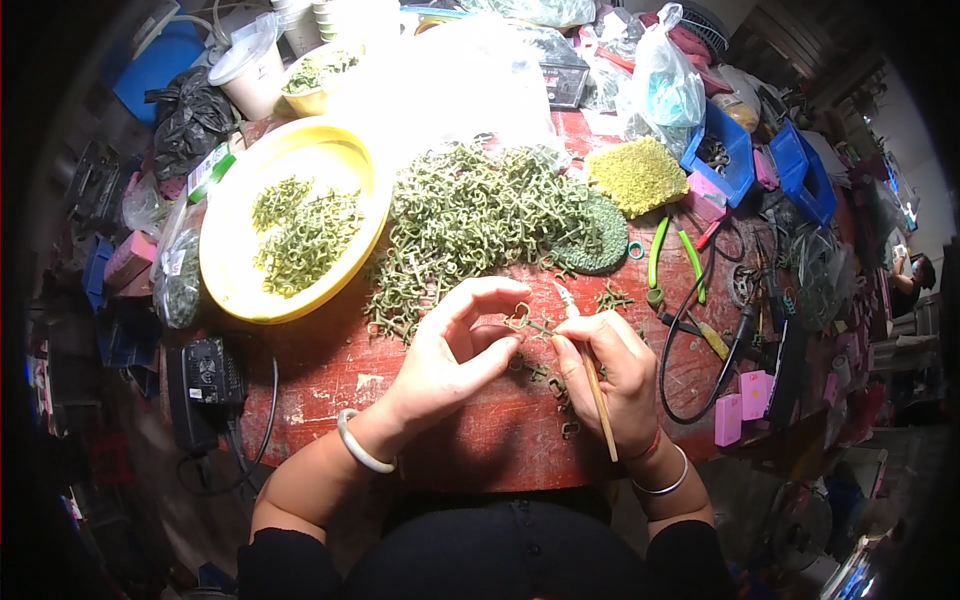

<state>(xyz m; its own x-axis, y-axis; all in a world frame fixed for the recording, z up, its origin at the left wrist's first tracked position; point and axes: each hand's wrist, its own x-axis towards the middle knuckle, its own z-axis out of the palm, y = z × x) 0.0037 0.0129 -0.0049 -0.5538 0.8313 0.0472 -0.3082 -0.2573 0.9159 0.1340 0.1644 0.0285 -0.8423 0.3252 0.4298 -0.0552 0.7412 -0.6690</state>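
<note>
Over the red table, my left hand has its fingers curved, with thumb and index fingertips apart beside the hooked end of a small green hook-shaped piece. Contact between that hand and the piece is hard to make out. My right hand grips a thin wooden-handled tool, its handle slanting down toward me. The green piece shows at the tips of the same hand's thumb and index finger. Beyond both hands lies a large heap of similar green pieces, and a few loose ones lie beneath them.
A yellow basin with more green pieces stands left. Right of the heap are a round green pad, a yellow sponge-like block, green-handled pliers, black cables and pink blocks. A black power adapter sits left.
</note>
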